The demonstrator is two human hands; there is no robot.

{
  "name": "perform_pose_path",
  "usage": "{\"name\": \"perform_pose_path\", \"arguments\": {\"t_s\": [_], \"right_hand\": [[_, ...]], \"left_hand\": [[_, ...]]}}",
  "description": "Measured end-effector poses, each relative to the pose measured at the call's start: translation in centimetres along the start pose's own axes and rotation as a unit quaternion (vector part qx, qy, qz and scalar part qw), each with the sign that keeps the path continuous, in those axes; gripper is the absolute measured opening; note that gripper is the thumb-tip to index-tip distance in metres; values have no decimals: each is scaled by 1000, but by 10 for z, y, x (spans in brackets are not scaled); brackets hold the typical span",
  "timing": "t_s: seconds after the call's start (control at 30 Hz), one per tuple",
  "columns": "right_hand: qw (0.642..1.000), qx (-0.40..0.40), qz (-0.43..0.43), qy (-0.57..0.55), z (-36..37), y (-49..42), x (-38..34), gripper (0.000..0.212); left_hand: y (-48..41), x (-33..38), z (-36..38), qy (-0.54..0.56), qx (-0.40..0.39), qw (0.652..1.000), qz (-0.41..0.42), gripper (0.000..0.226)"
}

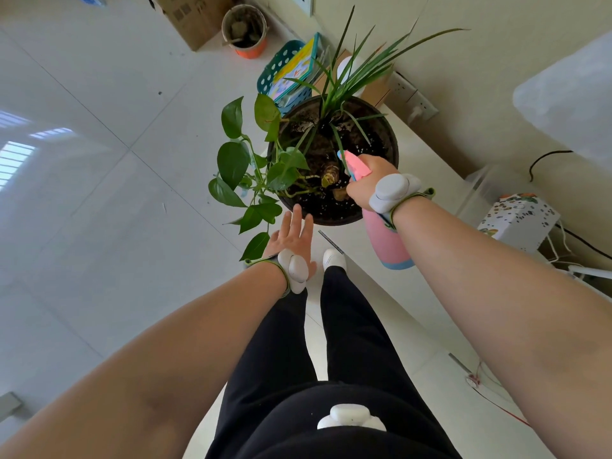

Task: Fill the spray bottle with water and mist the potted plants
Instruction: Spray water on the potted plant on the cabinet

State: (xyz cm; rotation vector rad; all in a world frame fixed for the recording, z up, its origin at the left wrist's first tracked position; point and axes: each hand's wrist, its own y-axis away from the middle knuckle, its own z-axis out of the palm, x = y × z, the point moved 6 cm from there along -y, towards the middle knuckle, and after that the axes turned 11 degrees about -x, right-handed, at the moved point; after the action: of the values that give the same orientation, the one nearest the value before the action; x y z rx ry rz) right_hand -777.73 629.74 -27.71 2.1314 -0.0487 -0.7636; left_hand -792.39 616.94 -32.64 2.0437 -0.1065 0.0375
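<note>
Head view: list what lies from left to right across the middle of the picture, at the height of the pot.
Broad green leaves → black pot → right hand gripping the pink spray bottle → dark cable.

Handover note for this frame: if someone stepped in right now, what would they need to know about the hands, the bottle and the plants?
Right hand: grip shut on the pink bottle, nozzle aimed over the pot.
Left hand: open, empty, fingers spread near the leaves beside the pot.
Done: bottle in hand at the plants; water level cannot be seen.
Left: mist the leaves and the grassy plant.
</note>
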Motion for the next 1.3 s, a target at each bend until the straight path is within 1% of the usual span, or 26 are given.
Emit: {"name": "perform_pose_path", "arguments": {"t_s": [0.07, 0.13, 0.23, 0.3, 0.33, 0.4, 0.5, 0.53, 0.63, 0.7, 0.73, 0.8, 0.9, 1.0, 1.1, 1.23, 1.3], "right_hand": [[1000, -25, -9, -6, 8, -1, -6, 6], [999, -37, -14, -9, 16, -1, -10, 20], [999, -41, 9, -15, 25, -1, -9, 10], [998, -55, 22, -12, 29, 2, -7, 17], [998, -66, 20, -5, 32, 3, -6, 17], [996, -83, 3, 12, 36, 9, -8, 24], [996, -88, 1, 29, 45, 14, -2, 23], [996, -84, 7, 27, 48, 15, 1, 26], [997, -74, 2, -5, 53, 19, 4, 23], [996, -85, -14, -24, 57, 21, 2, 28], [995, -89, -21, -25, 59, 22, 2, 25], [996, -89, -29, -17, 62, 22, -1, 12], [995, -97, -28, -1, 71, 21, -1, 20], [994, -107, -20, 28, 79, 24, 1, 22], [993, -112, -17, 37, 84, 24, 2, 15], [992, -105, -10, 75, 89, 18, 4, 22], [991, -112, -12, 75, 92, 15, 4, 12]], "left_hand": [[-4, -2, 3, -6, -9, 1000, 6, 101], [-8, -3, 4, -16, -15, 1000, 10, 103], [-10, -4, 4, -27, -23, 999, 2, 103], [-13, -4, 5, -26, -24, 999, -3, 102], [-13, -5, 6, -24, -26, 999, -6, 101], [-14, -6, 8, -20, -27, 999, -7, 99], [-14, -5, 9, -23, -23, 999, -4, 99], [-13, -5, 8, -24, -23, 999, -3, 98], [-8, -4, 2, -23, -24, 999, 1, 95], [-1, -3, -5, -24, -4, 1000, -2, 91], [3, -3, -8, -22, 10, 1000, -6, 89], [10, -5, -16, -10, 43, 999, -15, 87], [16, -11, -29, -17, 77, 996, -31, 83], [11, -23, -40, -38, 85, 994, -48, 77], [4, -33, -45, -62, 80, 993, -58, 70], [-1, -40, -43, -76, 72, 993, -61, 69], [0, -40, -42, -77, 72, 993, -61, 70]]}}
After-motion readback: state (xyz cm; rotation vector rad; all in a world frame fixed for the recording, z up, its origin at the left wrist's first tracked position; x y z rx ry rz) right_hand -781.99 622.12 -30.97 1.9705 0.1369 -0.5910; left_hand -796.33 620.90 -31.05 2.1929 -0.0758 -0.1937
